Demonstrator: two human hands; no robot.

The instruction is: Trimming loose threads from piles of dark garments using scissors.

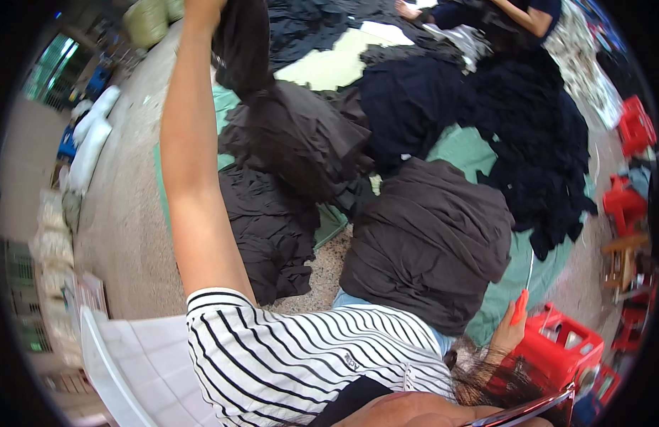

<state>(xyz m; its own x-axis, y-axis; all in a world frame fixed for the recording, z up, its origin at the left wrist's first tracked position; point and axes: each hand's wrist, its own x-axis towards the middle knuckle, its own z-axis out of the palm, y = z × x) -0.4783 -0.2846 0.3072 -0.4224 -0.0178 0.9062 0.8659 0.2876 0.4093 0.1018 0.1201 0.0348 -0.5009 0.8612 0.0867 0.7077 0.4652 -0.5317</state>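
Stretched far up and forward, my left hand (203, 10) is partly cut off by the upper edge. It grips a dark brown-grey cloth (245, 53), which hangs in folds down to a heap of similar cloth (301, 135). My right hand (509, 333) is low at the right, closed round the orange handle of a tool (520, 307) with a thin metal shaft pointing away from me. The tool's exact kind is not clear. A large bundle of dark brown cloth (429, 242) lies over my lap, between the two hands.
Dark navy cloth piles (529, 135) cover the green sheet (518, 274) ahead. Another crumpled dark pile (265, 235) lies beneath my left arm. A red plastic stool (564, 345) stands by my right hand. At the far right top, another person's arm (522, 16) shows. White sacks (91, 146) line the left.
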